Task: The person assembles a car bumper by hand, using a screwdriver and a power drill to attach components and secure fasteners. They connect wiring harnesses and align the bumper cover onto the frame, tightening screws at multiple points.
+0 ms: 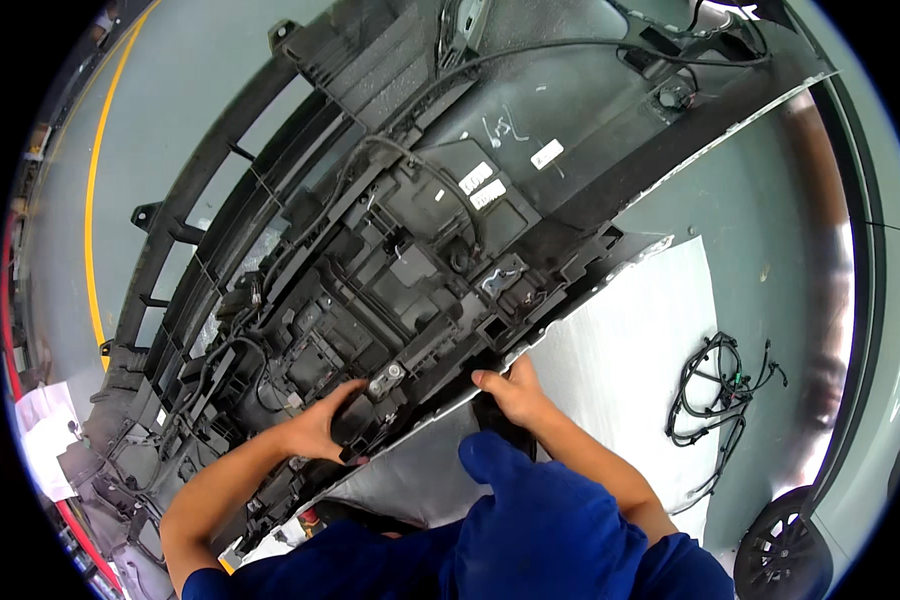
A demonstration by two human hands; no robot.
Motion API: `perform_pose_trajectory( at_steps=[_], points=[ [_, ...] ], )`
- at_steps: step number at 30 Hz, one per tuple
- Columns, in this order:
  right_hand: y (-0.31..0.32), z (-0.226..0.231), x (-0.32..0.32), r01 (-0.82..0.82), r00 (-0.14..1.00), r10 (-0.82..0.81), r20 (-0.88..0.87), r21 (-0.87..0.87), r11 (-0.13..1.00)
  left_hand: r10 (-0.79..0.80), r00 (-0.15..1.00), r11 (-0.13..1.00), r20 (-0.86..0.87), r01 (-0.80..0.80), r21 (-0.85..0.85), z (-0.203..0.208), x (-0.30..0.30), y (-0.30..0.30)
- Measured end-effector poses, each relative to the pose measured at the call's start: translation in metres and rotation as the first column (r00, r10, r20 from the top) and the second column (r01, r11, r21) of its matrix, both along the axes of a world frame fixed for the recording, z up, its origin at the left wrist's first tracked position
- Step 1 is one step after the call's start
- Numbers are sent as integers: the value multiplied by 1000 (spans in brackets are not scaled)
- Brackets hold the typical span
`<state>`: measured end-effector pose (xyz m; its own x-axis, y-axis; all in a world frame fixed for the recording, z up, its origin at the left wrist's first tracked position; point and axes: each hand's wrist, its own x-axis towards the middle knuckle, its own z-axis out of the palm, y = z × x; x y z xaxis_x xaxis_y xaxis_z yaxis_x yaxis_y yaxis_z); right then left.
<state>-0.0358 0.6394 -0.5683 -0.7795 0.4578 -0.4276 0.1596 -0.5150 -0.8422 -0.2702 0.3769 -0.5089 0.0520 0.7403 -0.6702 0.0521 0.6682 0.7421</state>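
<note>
A big dark car bumper (570,110) lies with its inner side up, running diagonally from lower left to upper right. My left hand (320,428) curves round a black block-shaped plastic part (358,418) at the bumper's near edge, thumb on the upper side and fingertips below. To the right, my right hand (515,395) closes on the bumper's near rim, thumb toward the edge; its other fingers are mostly hidden. A silver bracket (386,380) sits just beyond my left hand. Black wiring (240,345) runs along the bumper. Blue cloth (550,520) covers part of the lower middle.
On the right, a coiled black wiring harness (715,390) lies beside a white sheet (630,350). A pale car body (885,300) with a dark wheel (785,550) borders the right side. White paper (50,435) lies at far left, near a yellow floor line (92,220).
</note>
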Motion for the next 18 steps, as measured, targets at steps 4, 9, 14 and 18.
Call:
perform_pose_trajectory(
  at_steps=[4, 9, 14, 18],
  points=[
    [-9, -23, 2, 51, 996, -53, -70, -20, 998, -55, 998, 998, -36, 56, 23, 5, -2, 1],
    [-15, -32, 4, 86, 989, -96, -116, -81, 993, -31, 998, 994, -49, 36, 100, 1, 3, -9],
    [-21, -26, -4, 165, 971, -178, -161, -88, 982, -24, 996, 979, -83, 40, 202, -8, 1, -17],
    [-18, -27, -1, 125, 982, -133, -132, -62, 990, -22, 994, 985, -104, 39, 170, 0, 2, -15]
  ],
)
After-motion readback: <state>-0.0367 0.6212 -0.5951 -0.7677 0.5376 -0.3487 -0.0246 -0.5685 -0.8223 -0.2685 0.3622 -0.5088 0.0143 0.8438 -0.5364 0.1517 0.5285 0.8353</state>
